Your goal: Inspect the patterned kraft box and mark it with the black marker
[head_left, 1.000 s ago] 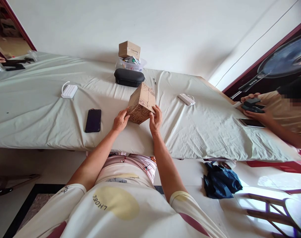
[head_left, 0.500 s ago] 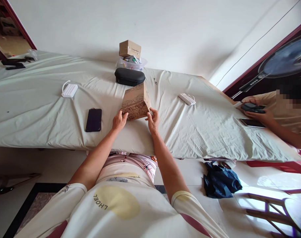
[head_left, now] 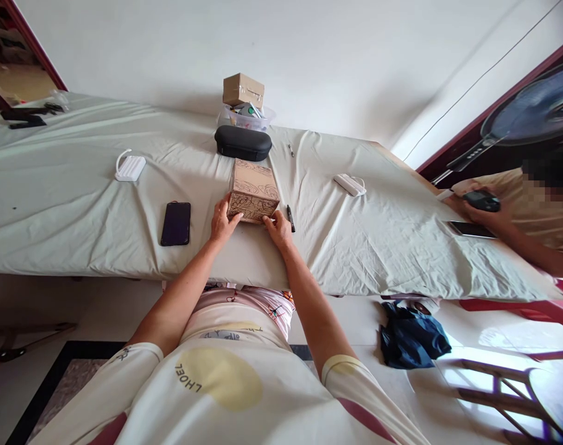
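A brown cardboard box (head_left: 253, 190) covered in dark line drawings rests flat on the pale sheet over the table (head_left: 77, 204). My left hand (head_left: 222, 223) grips its near left corner with the thumb up against the side. My right hand (head_left: 277, 227) holds the near right bottom edge with curled fingers. A black pen (head_left: 290, 217) lies on the sheet just right of my right hand.
A black phone (head_left: 175, 223) lies left of the box, a white charger (head_left: 130, 167) farther left. Behind the box sit a black case (head_left: 243, 143), a clear tub (head_left: 246, 117) and a plain carton (head_left: 243, 90). Another person's hand (head_left: 482, 207) holds a dark device at right, beside a second phone (head_left: 469, 229).
The box was tilted on a corner above the sheet; both hands turned it and lowered it flat onto the table. The pen beside it came into view.
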Tool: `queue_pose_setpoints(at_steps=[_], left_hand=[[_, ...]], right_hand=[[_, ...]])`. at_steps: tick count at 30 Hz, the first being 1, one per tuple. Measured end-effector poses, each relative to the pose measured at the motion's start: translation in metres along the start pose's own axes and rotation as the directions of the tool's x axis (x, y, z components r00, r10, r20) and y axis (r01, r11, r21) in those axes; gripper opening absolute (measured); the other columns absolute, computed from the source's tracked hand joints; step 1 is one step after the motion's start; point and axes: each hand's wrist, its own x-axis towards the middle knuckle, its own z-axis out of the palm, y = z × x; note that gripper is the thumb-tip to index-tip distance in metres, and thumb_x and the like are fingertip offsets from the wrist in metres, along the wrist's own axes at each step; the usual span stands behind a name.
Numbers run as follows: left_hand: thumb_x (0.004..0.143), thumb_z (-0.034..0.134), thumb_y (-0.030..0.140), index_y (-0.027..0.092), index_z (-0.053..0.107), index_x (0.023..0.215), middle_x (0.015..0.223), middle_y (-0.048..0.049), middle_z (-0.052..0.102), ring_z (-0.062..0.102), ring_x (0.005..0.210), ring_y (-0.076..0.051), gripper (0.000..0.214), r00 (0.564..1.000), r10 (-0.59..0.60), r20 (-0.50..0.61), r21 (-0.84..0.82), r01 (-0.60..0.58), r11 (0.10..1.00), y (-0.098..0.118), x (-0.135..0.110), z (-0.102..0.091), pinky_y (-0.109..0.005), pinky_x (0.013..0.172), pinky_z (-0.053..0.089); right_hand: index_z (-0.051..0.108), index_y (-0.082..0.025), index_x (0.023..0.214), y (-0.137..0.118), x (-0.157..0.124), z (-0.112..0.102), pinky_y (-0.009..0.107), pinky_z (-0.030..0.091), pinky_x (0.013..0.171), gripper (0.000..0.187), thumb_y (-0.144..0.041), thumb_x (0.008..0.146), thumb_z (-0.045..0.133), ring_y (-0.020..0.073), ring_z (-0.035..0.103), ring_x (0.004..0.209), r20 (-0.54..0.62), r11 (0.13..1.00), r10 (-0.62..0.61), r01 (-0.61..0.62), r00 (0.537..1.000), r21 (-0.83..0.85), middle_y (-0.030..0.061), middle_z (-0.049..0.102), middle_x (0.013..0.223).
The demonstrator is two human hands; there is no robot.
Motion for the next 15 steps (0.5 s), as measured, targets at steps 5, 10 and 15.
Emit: queue_pose_setpoints(at_steps=[5,10,15], left_hand=[[0.089,0.077,0.038,0.019,0.039,0.158,0.157,-0.0196,0.052,0.05,0.148,-0.033,0.081,0.999,0.022,0.023,-0.008,-0.022,1.0,-0.002,0.0,0.001,-0.046,0.125,0.041],[0.093,0.071,0.034,0.021,0.039,0.158,0.158,-0.018,0.052,0.05,0.149,-0.031,0.074,0.997,0.063,0.044,-0.023,-0.062,0.998,-0.003,-0.001,0.003,-0.047,0.127,0.04],[0.096,0.067,0.036,0.023,0.04,0.158,0.157,-0.0164,0.054,0.049,0.15,-0.03,0.069,0.987,0.136,0.084,-0.025,-0.135,0.991,0.0,-0.002,0.002,-0.047,0.128,0.038]], right_hand=[[0.059,-0.025,0.093,0.003,0.0,0.002,0.034,0.057,0.076,0.043,-0.068,0.095,0.054,0.0234,0.073,0.075,-0.01,1.0,-0.02,0.02,1.0,-0.001,0.0029,0.075,0.081],[0.053,-0.025,0.14,0.007,0.004,0.004,0.036,0.061,0.078,0.071,-0.074,0.089,0.059,0.0213,0.073,0.083,-0.202,0.982,-0.077,0.109,0.976,0.152,0.0112,0.074,0.126],[0.051,-0.025,0.149,0.014,0.007,-0.002,0.037,0.063,0.083,0.073,-0.073,0.095,0.052,0.0244,0.072,0.103,-0.291,0.954,-0.181,0.24,0.939,0.18,0.016,0.063,0.144]])
